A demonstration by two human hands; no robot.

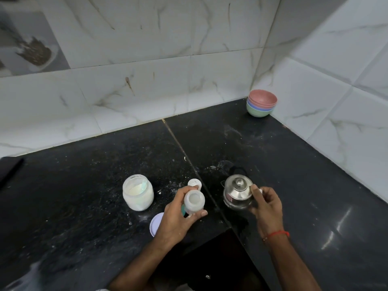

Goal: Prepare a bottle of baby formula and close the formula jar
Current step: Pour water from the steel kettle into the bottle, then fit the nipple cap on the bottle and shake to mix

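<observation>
My left hand (178, 215) grips an open baby bottle (194, 201), upright on the black counter, with whitish contents visible through its mouth. To its left stands the open glass formula jar (138, 192), holding white powder and a pale scoop. The jar's white lid (155, 224) lies flat by my left wrist, partly hidden. A small white bottle cap (194, 183) rests just behind the bottle. My right hand (265, 203) is closed on the handle side of a glass kettle with a steel lid (237, 192), which stands to the right of the bottle.
A stack of coloured bowls (261, 103) sits in the far right corner against the tiled walls. White powder is scattered on the black counter (94, 206). A dark object (10, 169) lies at the far left edge. The counter's front edge notches in between my forearms.
</observation>
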